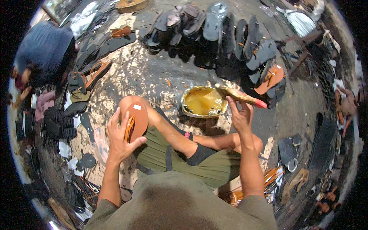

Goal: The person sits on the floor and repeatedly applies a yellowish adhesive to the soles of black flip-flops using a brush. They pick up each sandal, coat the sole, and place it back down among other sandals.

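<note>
A brown thong sandal (140,119) with an orange-brown strap and a small white sticker is at my left knee. My left hand (120,132) is curved round its strap side, fingers along the edge and thumb stretched out below the heel end. In my right hand (241,117) is a brush (239,94) with a pale, stained handle and a red end, gripped between thumb and fingers. Its bristle end points left, over the near right rim of a tub (184,109). Thick yellow-brown glue (203,102) fills the tub, and dark crust coats the rim.
Dark sandals (230,32) stand in a curved row beyond the tub. A brown sandal (271,79) lies at its right end. More sandals (97,73) and black soles (119,43) lie to the left. Another person (46,48) sits far left. Orange strips (270,178) lie beside my right arm.
</note>
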`<state>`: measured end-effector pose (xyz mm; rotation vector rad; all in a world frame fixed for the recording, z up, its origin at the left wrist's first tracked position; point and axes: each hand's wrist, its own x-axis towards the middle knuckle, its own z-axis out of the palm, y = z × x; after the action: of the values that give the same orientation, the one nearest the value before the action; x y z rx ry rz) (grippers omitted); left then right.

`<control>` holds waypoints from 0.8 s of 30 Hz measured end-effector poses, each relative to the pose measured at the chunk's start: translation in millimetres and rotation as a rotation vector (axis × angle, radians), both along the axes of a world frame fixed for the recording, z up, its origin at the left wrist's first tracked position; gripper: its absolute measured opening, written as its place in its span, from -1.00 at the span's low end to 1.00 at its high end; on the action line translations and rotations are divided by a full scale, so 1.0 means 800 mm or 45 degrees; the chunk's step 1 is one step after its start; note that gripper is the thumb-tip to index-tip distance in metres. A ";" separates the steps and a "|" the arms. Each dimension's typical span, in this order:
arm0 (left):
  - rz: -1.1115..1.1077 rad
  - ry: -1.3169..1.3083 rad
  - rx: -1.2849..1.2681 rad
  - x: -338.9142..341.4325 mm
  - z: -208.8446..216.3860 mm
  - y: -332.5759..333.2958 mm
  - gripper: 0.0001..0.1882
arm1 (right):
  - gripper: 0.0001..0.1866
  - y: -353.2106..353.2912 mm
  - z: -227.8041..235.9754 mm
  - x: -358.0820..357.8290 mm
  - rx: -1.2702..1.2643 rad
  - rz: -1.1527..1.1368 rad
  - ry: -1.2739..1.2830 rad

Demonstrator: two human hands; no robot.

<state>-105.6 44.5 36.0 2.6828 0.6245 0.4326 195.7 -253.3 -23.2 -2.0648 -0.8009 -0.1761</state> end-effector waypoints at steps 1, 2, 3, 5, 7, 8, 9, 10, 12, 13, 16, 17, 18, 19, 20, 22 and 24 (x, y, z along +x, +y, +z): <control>0.015 0.010 0.121 0.005 -0.001 -0.008 0.03 | -0.77 -0.021 0.000 0.007 -0.194 0.034 -0.068; 0.028 0.003 0.083 0.009 -0.015 -0.013 0.08 | -0.77 -0.041 -0.008 0.016 -0.353 0.078 -0.018; 0.058 -0.015 0.056 0.011 -0.035 -0.011 0.14 | -0.76 -0.065 -0.013 0.013 -0.689 -0.035 -0.356; 0.080 0.012 0.126 0.015 -0.039 0.007 0.13 | -0.71 -0.081 0.017 0.022 -0.701 -0.172 -0.417; 0.109 -0.249 -0.586 0.036 0.012 0.010 0.03 | -0.74 -0.061 0.050 0.013 0.113 -0.380 0.278; 0.119 -0.400 -0.925 0.047 0.034 0.006 -0.02 | -0.70 -0.034 0.085 -0.004 0.378 -0.364 0.381; 0.127 -0.513 -1.328 0.047 0.040 0.001 -0.11 | -0.67 -0.008 0.104 -0.026 0.475 -0.340 0.527; 0.104 -0.639 -1.741 0.056 0.043 -0.006 -0.19 | -0.63 0.017 0.119 -0.047 0.572 -0.322 0.644; 0.001 -0.735 -2.080 0.075 0.025 -0.033 -0.30 | -0.65 0.063 0.108 -0.096 0.376 0.040 0.514; -0.019 -0.817 -2.230 0.090 0.025 -0.052 -0.31 | -0.66 0.094 0.108 -0.122 0.354 0.177 0.536; -0.142 -0.924 -2.581 0.095 0.011 -0.091 -0.31 | -0.68 0.155 0.106 -0.140 0.597 0.239 0.610; -0.189 -0.940 -2.675 0.092 0.007 -0.097 -0.30 | -0.73 0.158 0.106 -0.128 0.517 0.192 0.225; -0.230 -0.932 -2.676 0.091 0.004 -0.097 -0.29 | -0.76 0.162 0.106 -0.117 0.538 0.164 0.159; -0.271 -0.926 -2.677 0.089 0.000 -0.096 -0.28 | -0.79 0.168 0.108 -0.106 0.558 0.141 0.094; -0.313 -0.921 -2.677 0.087 -0.002 -0.096 -0.27 | -0.74 0.163 0.115 -0.111 0.479 0.138 0.114; -0.299 -0.971 -2.658 0.106 0.005 -0.092 -0.25 | -0.75 0.151 0.107 -0.137 0.531 0.332 0.229; -0.527 -0.963 -2.829 0.119 0.007 -0.079 -0.20 | -0.75 0.141 0.098 -0.165 0.704 0.480 0.233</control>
<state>-10.6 -18.6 41.4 0.3810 0.0186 0.2350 63.7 -140.7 55.1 -1.3658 -0.8925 0.0055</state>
